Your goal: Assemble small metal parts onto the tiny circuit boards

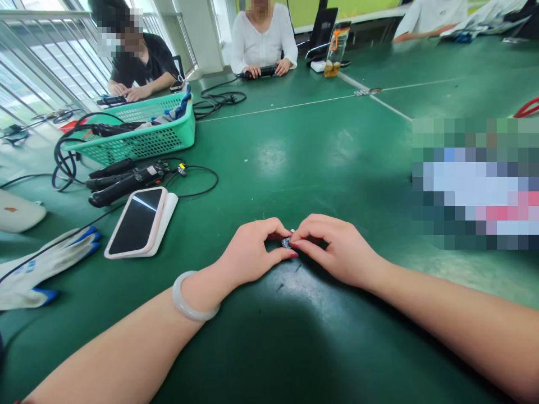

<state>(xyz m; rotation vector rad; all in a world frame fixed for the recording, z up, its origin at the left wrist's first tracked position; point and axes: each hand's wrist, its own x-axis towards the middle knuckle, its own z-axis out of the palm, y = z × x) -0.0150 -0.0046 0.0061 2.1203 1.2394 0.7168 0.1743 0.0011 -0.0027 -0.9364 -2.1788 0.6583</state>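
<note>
A tiny part that looks like a small circuit board sits between my fingertips, low over the green table. My left hand, with a pale bangle on its wrist, is closed with thumb and fingers on the part's left side. From the right, my right hand pinches the part's other side between thumb and forefinger. The fingertips of both hands almost meet and hide much of the part, so its exact kind is unclear.
Left of my hands lie a phone on a white box, a work glove and black corded tools. Behind them stands a green basket. Two people sit opposite near a bottle; a blurred patch covers the right.
</note>
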